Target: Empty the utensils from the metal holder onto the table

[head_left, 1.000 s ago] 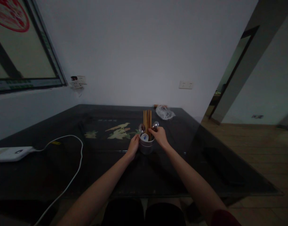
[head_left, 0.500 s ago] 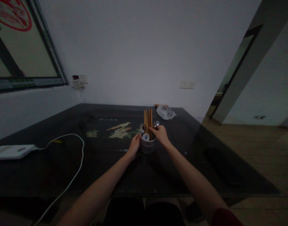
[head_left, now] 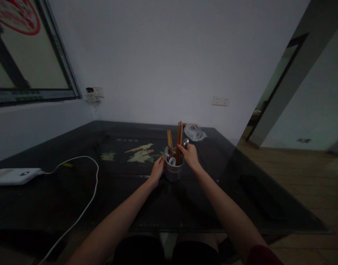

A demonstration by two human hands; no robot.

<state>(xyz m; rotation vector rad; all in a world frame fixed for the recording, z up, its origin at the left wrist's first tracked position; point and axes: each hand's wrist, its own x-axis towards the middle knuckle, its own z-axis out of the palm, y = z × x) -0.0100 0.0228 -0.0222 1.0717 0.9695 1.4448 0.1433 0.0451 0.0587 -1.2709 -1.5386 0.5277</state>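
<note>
A round metal cup (head_left: 173, 173) stands on the dark table, with chopsticks and spoons upright in it. My left hand (head_left: 158, 169) is closed against the cup's left side, steadying it. My right hand (head_left: 189, 155) pinches some brown chopsticks (head_left: 179, 138) between thumb and fingers; their tips stand higher than the other chopsticks (head_left: 169, 139), while their lower ends are still inside the cup. A metal spoon (head_left: 185, 142) shows just behind my right fingers. Another metal spoon (head_left: 167, 150) and a white spoon (head_left: 172, 161) lean at the cup's left and front.
A crumpled clear plastic bag (head_left: 194, 132) lies at the table's back edge. On the left is a white power bank (head_left: 17, 176) with a white cable (head_left: 96, 180) running off the front edge. A dark flat object (head_left: 261, 195) lies at the right.
My right hand has drawn the brown chopsticks slightly upward and to the right, apart from the others. My left hand has stayed at the cup.
</note>
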